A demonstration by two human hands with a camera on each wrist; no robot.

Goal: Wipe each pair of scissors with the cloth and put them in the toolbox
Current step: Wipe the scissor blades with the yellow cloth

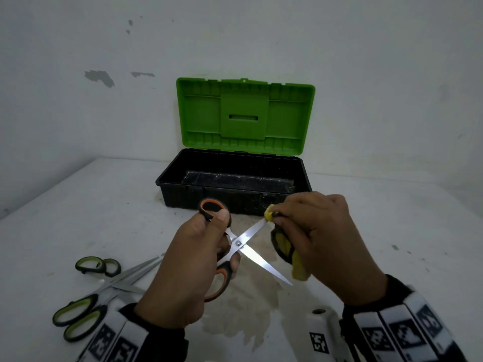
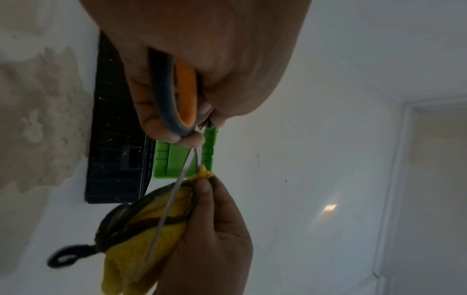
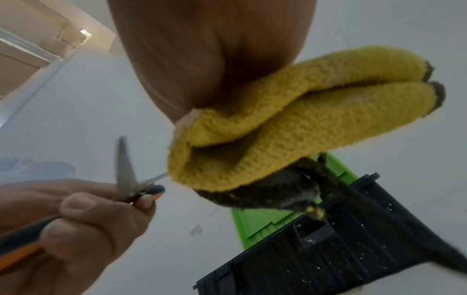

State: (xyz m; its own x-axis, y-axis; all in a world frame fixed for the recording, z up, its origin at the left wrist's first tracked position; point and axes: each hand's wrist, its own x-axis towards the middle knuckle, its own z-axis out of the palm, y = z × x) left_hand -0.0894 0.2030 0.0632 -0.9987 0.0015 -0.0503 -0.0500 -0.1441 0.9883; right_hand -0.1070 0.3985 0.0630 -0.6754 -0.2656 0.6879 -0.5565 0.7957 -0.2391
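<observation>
My left hand (image 1: pixel 209 239) grips the orange-and-black handles of a pair of scissors (image 1: pixel 247 242), whose blades stand spread wide apart in front of the toolbox. My right hand (image 1: pixel 300 226) holds a yellow cloth (image 1: pixel 283 245) with a dark edge and pinches it round the tip of the upper blade. In the left wrist view the cloth (image 2: pixel 141 229) hangs behind the thin blade (image 2: pixel 171 199). The right wrist view has the folded cloth (image 3: pixel 290 123) filling its middle. The toolbox (image 1: pixel 235 202) is black, its green lid (image 1: pixel 245 116) upright, its inside bare.
Two pairs of green-handled scissors (image 1: pixel 102 286) lie crossed on the white table (image 1: pixel 392 231) at the near left, beside my left wrist. A brownish stain (image 1: pixel 251 304) marks the table under my hands. The white wall stands just behind the toolbox.
</observation>
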